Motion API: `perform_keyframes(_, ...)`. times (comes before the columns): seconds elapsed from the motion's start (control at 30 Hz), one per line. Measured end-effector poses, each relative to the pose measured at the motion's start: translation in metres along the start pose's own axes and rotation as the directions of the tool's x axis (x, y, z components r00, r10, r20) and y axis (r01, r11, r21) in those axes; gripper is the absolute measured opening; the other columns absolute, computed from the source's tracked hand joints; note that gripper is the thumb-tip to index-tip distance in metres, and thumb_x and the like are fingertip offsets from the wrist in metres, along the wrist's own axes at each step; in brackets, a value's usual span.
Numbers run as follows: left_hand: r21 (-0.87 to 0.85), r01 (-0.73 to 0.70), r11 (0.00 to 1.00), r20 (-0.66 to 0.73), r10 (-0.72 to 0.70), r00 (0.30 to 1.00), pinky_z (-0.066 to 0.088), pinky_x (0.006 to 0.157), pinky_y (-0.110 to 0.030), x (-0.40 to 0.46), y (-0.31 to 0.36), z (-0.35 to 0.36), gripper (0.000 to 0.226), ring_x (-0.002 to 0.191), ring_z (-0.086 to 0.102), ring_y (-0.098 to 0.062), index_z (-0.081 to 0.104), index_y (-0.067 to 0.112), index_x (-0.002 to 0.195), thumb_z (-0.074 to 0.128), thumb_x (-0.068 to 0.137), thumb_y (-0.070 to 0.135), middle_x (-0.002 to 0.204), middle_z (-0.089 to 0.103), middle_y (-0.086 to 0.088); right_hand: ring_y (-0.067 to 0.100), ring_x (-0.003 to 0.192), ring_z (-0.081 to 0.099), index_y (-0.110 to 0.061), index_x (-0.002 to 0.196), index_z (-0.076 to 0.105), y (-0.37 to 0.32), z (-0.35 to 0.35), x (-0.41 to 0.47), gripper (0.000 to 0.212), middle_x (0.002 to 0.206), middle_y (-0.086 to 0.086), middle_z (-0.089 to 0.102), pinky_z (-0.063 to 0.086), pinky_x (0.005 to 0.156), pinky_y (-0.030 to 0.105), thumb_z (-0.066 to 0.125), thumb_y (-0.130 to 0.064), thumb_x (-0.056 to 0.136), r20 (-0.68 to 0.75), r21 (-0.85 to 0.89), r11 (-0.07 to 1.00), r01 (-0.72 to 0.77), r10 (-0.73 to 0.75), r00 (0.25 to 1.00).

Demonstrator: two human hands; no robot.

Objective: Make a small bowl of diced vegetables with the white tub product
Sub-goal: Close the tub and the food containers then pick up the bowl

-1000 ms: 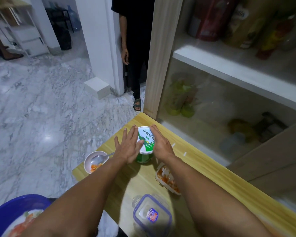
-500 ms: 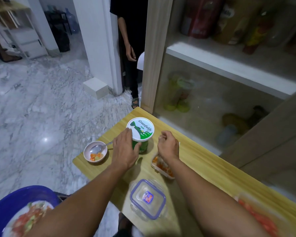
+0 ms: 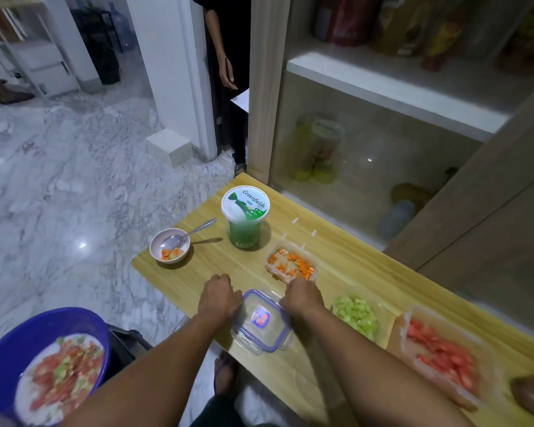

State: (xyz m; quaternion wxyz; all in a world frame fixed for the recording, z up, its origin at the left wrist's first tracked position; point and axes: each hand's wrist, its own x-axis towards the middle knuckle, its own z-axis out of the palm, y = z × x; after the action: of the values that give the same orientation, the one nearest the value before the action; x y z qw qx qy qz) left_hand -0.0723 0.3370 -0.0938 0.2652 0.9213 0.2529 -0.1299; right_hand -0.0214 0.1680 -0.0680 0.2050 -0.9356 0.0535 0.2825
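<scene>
Hands (image 3: 219, 298) beside lid (image 3: 261, 322), tub (image 3: 245, 220) beyond

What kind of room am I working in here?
Most likely a home kitchen or pantry corner: a cupboard stocked with food packets, a marble floor, and a small wooden table set with diced vegetables.

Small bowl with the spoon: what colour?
Pale pink small bowl; clearest in the head view.

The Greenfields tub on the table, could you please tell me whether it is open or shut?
Shut. The tub stands upright with its printed lid seated flat across the top; neither hand touches it.
</scene>
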Motion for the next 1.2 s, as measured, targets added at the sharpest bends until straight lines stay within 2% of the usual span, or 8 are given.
perform_keyframes(0.13, -0.096, 0.155, 0.983, 0.084, -0.147, 0.986, 0.047, 0.088, -0.032, -0.010, -0.001, 0.010, 0.039, 0.112, 0.059, -0.032, 0.060, 0.002, 0.116, 0.061, 0.085, 0.026, 0.121, 0.062, -0.019, 0.030, 0.111, 0.063, -0.005, 0.118, 0.060, 0.014, 0.011, -0.009, 0.043, 0.121, 0.014, 0.063, 0.051, 0.079, 0.031, 0.066, -0.011, 0.076, 0.050, -0.069, 0.996, -0.062, 0.066, 0.997)
perform_keyframes(0.33, -0.268, 0.271, 0.924, 0.107, -0.251, 0.962, 0.042, 0.071, -0.029, -0.014, 0.004, 0.010, 0.033, 0.103, 0.062, -0.034, 0.064, -0.001, 0.105, 0.063, 0.080, 0.020, 0.111, 0.066, -0.020, 0.029, 0.108, 0.064, -0.007, 0.112, 0.064, 0.017, 0.016, -0.017, 0.035, 0.119, 0.012, 0.064, 0.053, 0.080, 0.032, 0.066, -0.012, 0.078, 0.018, 0.017, 0.995, -0.098, 0.097, 0.995)
perform_keyframes(0.47, -0.366, 0.311, 0.877, 0.087, -0.301, 0.950, 0.042, 0.067, -0.031, -0.011, 0.008, 0.000, 0.038, 0.098, 0.064, -0.034, 0.065, -0.002, 0.102, 0.069, 0.075, 0.025, 0.105, 0.067, -0.020, 0.028, 0.101, 0.066, -0.011, 0.108, 0.068, 0.011, 0.005, -0.019, 0.033, 0.113, 0.010, 0.068, 0.050, 0.071, 0.029, 0.070, -0.020, 0.076, 0.001, 0.100, 0.993, -0.070, 0.070, 0.998)
perform_keyframes(0.6, -0.447, 0.282, 0.849, 0.045, -0.294, 0.955, 0.041, 0.064, -0.031, -0.003, 0.023, -0.012, 0.026, 0.089, 0.062, -0.034, 0.066, -0.001, 0.093, 0.068, 0.076, 0.019, 0.093, 0.065, -0.018, 0.031, 0.096, 0.066, -0.013, 0.089, 0.070, 0.004, -0.017, -0.011, 0.015, 0.104, 0.011, 0.071, 0.046, 0.068, 0.028, 0.066, -0.018, 0.075, -0.040, 0.200, 0.979, -0.031, 0.039, 0.998)
perform_keyframes(0.73, -0.539, 0.214, 0.815, 0.022, -0.240, 0.971, 0.044, 0.067, -0.032, 0.008, 0.048, -0.020, 0.008, 0.083, 0.059, -0.033, 0.058, 0.007, 0.074, 0.066, 0.074, 0.009, 0.084, 0.061, -0.014, 0.032, 0.094, 0.067, -0.014, 0.090, 0.071, 0.005, -0.040, 0.002, 0.018, 0.103, 0.010, 0.071, 0.056, 0.075, 0.033, 0.063, -0.016, 0.074, -0.132, 0.295, 0.954, -0.047, 0.089, 0.987)
perform_keyframes(0.83, -0.595, 0.184, 0.783, 0.024, -0.211, 0.977, 0.046, 0.073, -0.031, 0.018, 0.068, -0.020, 0.009, 0.089, 0.061, -0.033, 0.059, 0.007, 0.079, 0.066, 0.074, 0.004, 0.089, 0.062, -0.012, 0.030, 0.094, 0.066, -0.014, 0.087, 0.071, 0.010, -0.052, 0.013, 0.013, 0.102, 0.009, 0.070, 0.055, 0.078, 0.031, 0.063, -0.011, 0.077, -0.183, 0.333, 0.941, -0.054, 0.121, 0.976)
perform_keyframes(1.07, -0.502, 0.150, 0.852, 0.069, -0.133, 0.989, 0.046, 0.064, -0.032, 0.045, 0.098, -0.016, 0.020, 0.069, 0.056, -0.028, 0.052, 0.011, 0.058, 0.067, 0.071, 0.006, 0.069, 0.058, -0.011, 0.030, 0.093, 0.066, -0.009, 0.093, 0.073, 0.016, -0.066, 0.041, 0.017, 0.098, 0.009, 0.069, 0.053, 0.077, 0.031, 0.064, -0.008, 0.078, -0.204, 0.320, 0.942, -0.102, 0.173, 0.964)
perform_keyframes(1.2, -0.449, 0.134, 0.883, 0.096, -0.101, 0.990, 0.042, 0.066, -0.029, 0.057, 0.102, -0.012, 0.022, 0.073, 0.054, -0.026, 0.053, 0.010, 0.061, 0.070, 0.075, 0.007, 0.074, 0.057, -0.010, 0.031, 0.085, 0.067, -0.010, 0.081, 0.072, 0.013, -0.066, 0.051, 0.015, 0.090, 0.010, 0.072, 0.054, 0.071, 0.031, 0.060, -0.008, 0.072, -0.214, 0.310, 0.944, -0.109, 0.181, 0.960)
